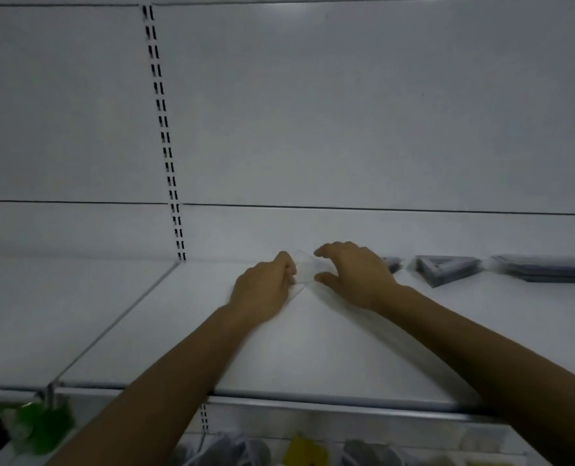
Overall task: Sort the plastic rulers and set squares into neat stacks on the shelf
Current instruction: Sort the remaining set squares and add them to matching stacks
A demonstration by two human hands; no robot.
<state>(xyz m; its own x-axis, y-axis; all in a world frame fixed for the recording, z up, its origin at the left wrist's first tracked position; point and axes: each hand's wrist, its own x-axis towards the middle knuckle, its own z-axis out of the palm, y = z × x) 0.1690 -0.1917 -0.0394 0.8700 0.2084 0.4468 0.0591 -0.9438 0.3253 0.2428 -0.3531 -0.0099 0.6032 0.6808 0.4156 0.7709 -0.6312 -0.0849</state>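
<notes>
The left hand (265, 287) and right hand (355, 274) each pinch an end of the clear plastic piece (304, 269) at the back of the shelf (313, 351), with the set-square stack (444, 270) lying off to the right (nearer the right hand).

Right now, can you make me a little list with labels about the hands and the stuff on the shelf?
left hand: grips one end of the clear plastic piece
right hand: pinches the other end of that piece
shelf: white, with the piece low over it
right of the hands: stack of triangular set squares, then a long dark stack, blurred, likely rulers
</notes>
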